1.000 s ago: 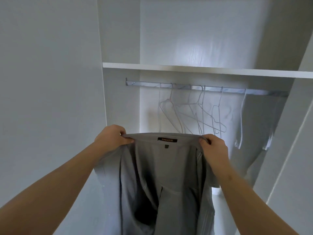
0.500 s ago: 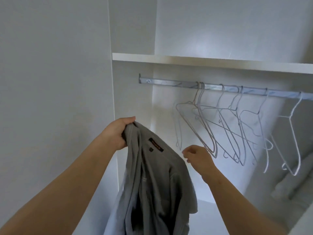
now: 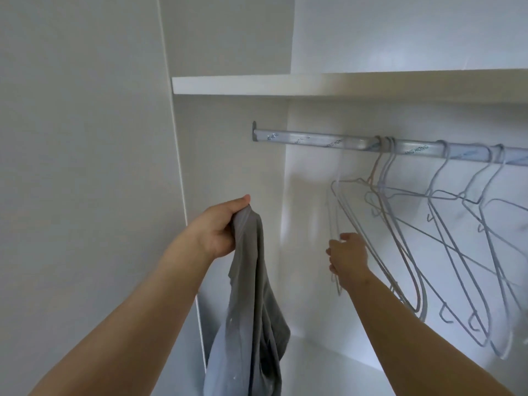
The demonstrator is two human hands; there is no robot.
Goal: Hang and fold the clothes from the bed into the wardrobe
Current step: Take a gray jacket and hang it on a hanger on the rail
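My left hand point(image 3: 217, 227) grips a grey garment point(image 3: 251, 304) by its top edge. The cloth hangs down in a bunch in front of the open white wardrobe. My right hand point(image 3: 347, 257) is off the garment and reaches in to the leftmost white wire hanger point(image 3: 354, 212). Its fingers curl round that hanger's blurred left end. Several more white wire hangers point(image 3: 457, 252) hang tilted on the silver rail point(image 3: 328, 142).
A white shelf point(image 3: 314, 84) runs above the rail. The wardrobe's left side panel point(image 3: 228, 167) stands close to my left hand. The left stretch of the rail carries nothing. The white wardrobe floor point(image 3: 328, 364) lies below.
My right hand let go of the garment's collar and moved right to the hangers. The garment now hangs bunched from my left hand alone. My view shifted left and closer.
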